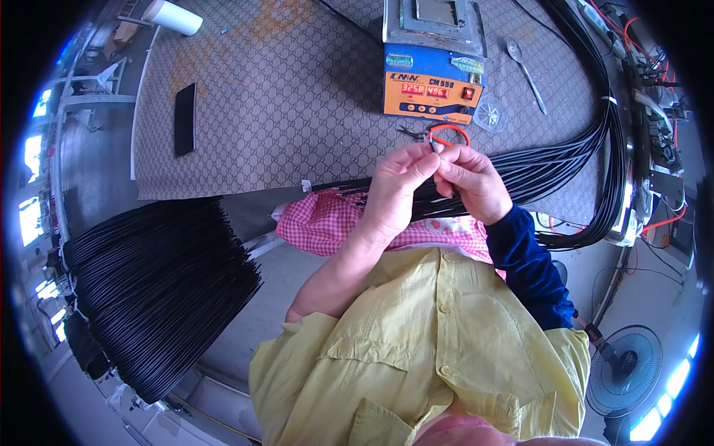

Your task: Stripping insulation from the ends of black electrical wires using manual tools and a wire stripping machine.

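Observation:
My left hand (401,178) and my right hand (474,181) meet fingertip to fingertip just off the table's near edge. Both are closed in a pinch on the end of a thin black cable (454,192), which my fingers mostly hide. Just beyond my fingertips, small pliers with red handles (451,129) lie on the table, their dark jaws pointing left. A long bundle of black cables (550,175) curves in from the right and passes behind my hands, over a pink checked cloth (320,223) on my lap.
A blue and orange box with a lit display (425,93) stands on the patterned table (260,111). Near it are a clear round dish (490,114) and a spoon (526,76). A black phone-like slab (185,119) lies left. More black cables (163,290) hang at left; a fan (625,369) stands lower right.

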